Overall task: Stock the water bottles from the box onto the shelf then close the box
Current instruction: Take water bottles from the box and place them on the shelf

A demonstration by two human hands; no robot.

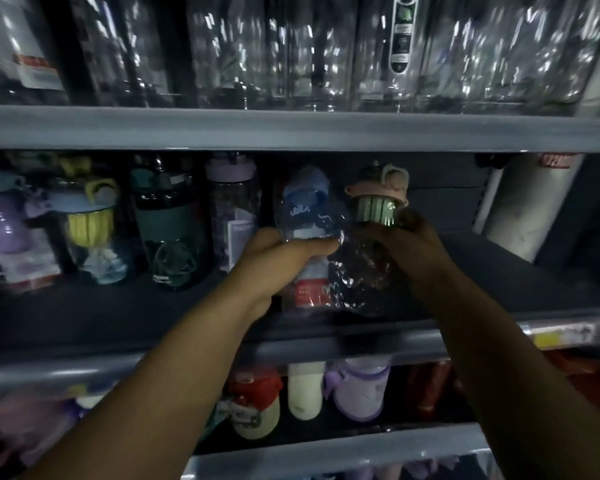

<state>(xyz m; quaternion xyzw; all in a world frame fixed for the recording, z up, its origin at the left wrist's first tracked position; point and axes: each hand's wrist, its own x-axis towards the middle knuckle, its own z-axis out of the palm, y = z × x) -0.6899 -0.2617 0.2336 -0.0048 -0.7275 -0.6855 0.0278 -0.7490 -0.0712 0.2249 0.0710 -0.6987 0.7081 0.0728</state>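
Water bottles are going onto the middle shelf, and two of them are side by side near its front edge, right of centre. One is a blue-capped bottle in crinkly clear wrap; the other is a pink-lidded bottle with a pale green insert under the lid, also wrapped. The left hand curls round the blue-capped bottle's middle, thumb across its front. The right hand grips the pink-lidded bottle just under the lid, though shadow hides how its fingers lie. The two bottles touch or nearly touch, and blur makes it hard to tell whether their bases sit flat on the shelf. The chief risk, I judge, is the slick wrap: it could slide under either grip, and a bottle let go while tilted would likely tip toward the front edge and drop off it. Both are close to that edge, so a push deeper seems called for. A shove leftward, though, could knock the purple-lidded bottle just beside the blue-capped one, and that in turn the dark teal bottle. With both hands busy, none is free to catch a topple, and the dim light makes the gap easy to misjudge. The box is not in view.
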